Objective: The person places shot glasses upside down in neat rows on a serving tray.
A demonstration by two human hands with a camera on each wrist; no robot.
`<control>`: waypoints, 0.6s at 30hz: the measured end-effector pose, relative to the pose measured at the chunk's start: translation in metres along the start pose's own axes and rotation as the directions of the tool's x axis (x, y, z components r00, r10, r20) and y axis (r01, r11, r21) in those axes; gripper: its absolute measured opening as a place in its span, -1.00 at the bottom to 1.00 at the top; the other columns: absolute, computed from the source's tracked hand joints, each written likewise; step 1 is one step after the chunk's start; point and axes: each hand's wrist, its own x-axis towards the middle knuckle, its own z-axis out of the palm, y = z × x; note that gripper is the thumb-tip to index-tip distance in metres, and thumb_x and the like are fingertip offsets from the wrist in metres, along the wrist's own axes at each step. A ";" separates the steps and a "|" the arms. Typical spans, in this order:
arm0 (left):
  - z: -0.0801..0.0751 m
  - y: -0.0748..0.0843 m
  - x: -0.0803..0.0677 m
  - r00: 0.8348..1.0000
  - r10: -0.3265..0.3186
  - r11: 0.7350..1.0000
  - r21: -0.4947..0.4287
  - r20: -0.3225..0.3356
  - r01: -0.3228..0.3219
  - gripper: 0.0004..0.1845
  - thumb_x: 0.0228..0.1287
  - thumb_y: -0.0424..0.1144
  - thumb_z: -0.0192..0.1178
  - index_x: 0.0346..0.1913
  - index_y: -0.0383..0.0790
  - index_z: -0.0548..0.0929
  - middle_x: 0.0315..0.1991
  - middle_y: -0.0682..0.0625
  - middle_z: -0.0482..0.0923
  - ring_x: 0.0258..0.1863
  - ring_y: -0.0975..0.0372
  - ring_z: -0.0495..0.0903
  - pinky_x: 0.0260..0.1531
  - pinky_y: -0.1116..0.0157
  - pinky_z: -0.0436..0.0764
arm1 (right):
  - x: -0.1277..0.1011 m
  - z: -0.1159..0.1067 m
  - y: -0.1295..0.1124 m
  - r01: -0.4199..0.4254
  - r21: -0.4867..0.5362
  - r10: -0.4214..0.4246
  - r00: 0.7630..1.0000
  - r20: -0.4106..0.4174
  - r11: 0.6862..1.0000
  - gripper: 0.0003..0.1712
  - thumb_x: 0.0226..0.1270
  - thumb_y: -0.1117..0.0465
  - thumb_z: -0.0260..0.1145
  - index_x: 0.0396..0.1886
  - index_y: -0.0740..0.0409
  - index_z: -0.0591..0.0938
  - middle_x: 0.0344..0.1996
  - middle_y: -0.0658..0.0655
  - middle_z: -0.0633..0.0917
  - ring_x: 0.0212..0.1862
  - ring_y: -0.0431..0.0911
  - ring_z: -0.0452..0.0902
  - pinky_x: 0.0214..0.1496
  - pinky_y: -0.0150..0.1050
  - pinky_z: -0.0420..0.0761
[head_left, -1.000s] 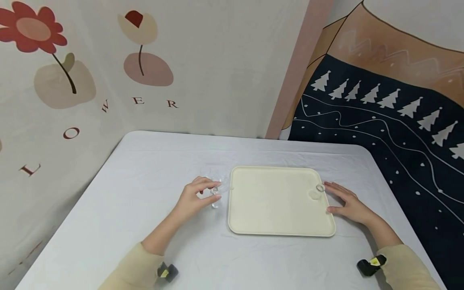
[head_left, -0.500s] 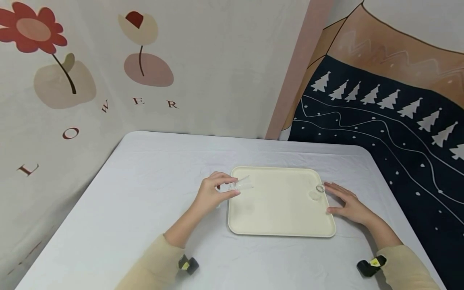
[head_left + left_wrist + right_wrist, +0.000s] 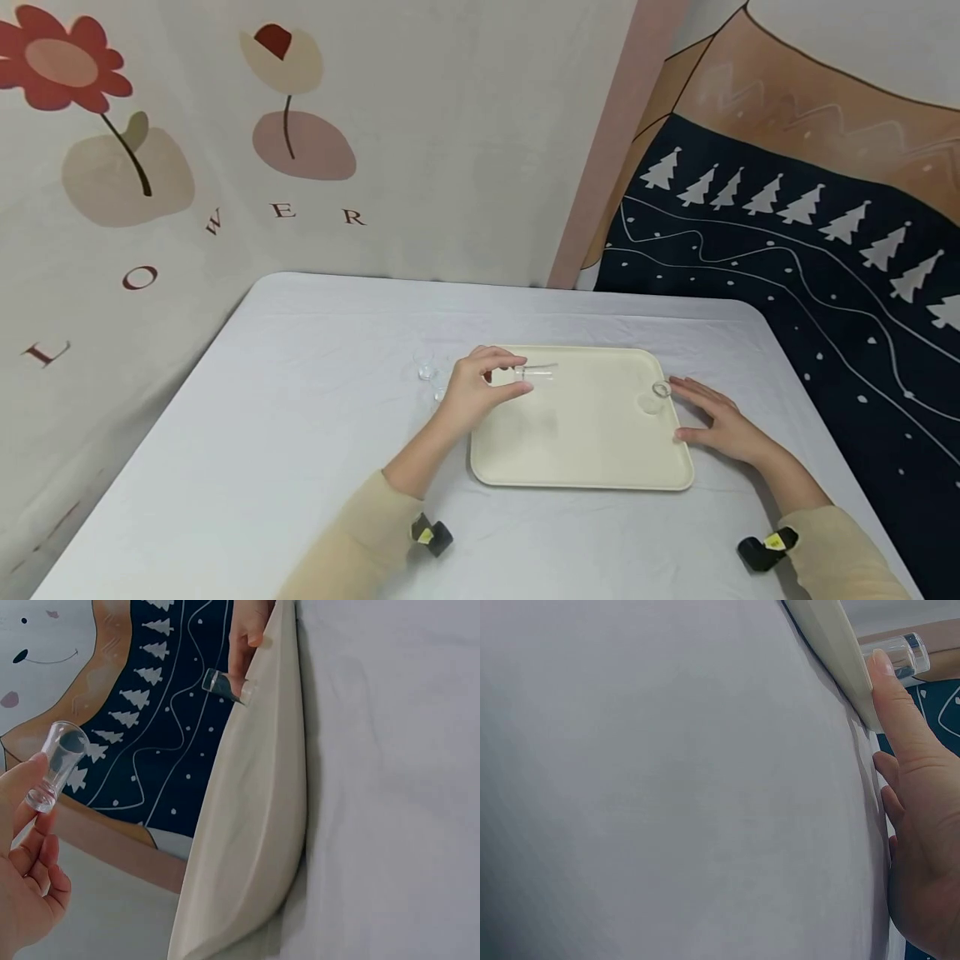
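My left hand [image 3: 476, 387] pinches a small clear shot glass [image 3: 542, 373] between thumb and fingertips, over the left part of a cream tray [image 3: 585, 450]. In the left wrist view this shot glass [image 3: 66, 750] has a thick base, near the fingers, and a flared mouth pointing away. My right hand [image 3: 716, 423] rests at the tray's right edge, fingers extended and thumb on the rim. Near those fingertips, a second clear glass [image 3: 651, 403] stands upright on the tray; the left wrist view shows this glass [image 3: 223, 685] close by the right hand.
Left of the tray, clear glasses [image 3: 425, 368] stand on the white cloth of the table [image 3: 315, 400], partly behind my left hand. A flower-print curtain [image 3: 450, 150] hangs behind the table, and a dark tree-patterned cloth [image 3: 750, 250] is at the right.
My left hand has lifted the shot glass from left of the tray and carried it rightward over the tray, tipping it onto its side. My right hand has stayed put.
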 end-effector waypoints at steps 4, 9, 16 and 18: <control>0.011 0.001 0.006 1.000 0.005 1.000 -0.021 0.007 -0.005 -0.66 0.01 -0.24 0.48 -0.10 -0.24 0.74 -0.18 0.10 0.65 -0.22 -0.01 0.45 -0.40 0.38 0.34 | 0.001 0.000 -0.001 0.009 -0.001 -0.009 1.000 0.000 1.000 -0.10 0.04 0.12 0.50 0.38 0.19 0.33 0.35 0.42 0.25 0.35 0.45 -0.04 0.18 0.48 -0.07; 0.028 0.001 0.011 1.000 -0.011 0.998 -0.061 0.026 0.013 -0.65 0.03 -0.28 0.46 -0.07 -0.28 0.72 -0.13 0.06 0.64 -0.19 -0.07 0.43 -0.39 0.41 0.33 | 0.000 0.000 -0.001 0.010 0.000 -0.010 1.000 0.002 1.000 -0.10 0.04 0.12 0.50 0.38 0.18 0.33 0.35 0.42 0.25 0.35 0.45 -0.04 0.18 0.48 -0.07; 0.054 0.002 0.019 0.998 -0.048 0.994 -0.101 0.038 0.051 -0.65 0.05 -0.31 0.45 -0.05 -0.27 0.71 -0.10 0.06 0.62 -0.16 -0.02 0.43 -0.38 0.42 0.34 | 0.000 0.000 0.001 0.014 0.006 -0.014 1.000 -0.003 1.000 -0.10 0.04 0.12 0.51 0.38 0.17 0.34 0.35 0.41 0.25 0.35 0.45 -0.05 0.18 0.47 -0.06; 0.062 0.002 0.021 0.997 -0.054 0.992 -0.113 0.051 0.059 -0.65 0.07 -0.31 0.44 -0.04 -0.29 0.70 -0.09 0.06 0.61 -0.13 -0.05 0.43 -0.38 0.42 0.33 | 0.000 0.000 0.002 0.013 0.005 -0.013 1.000 -0.002 1.000 -0.10 0.04 0.12 0.51 0.39 0.17 0.34 0.35 0.41 0.25 0.35 0.44 -0.05 0.19 0.47 -0.07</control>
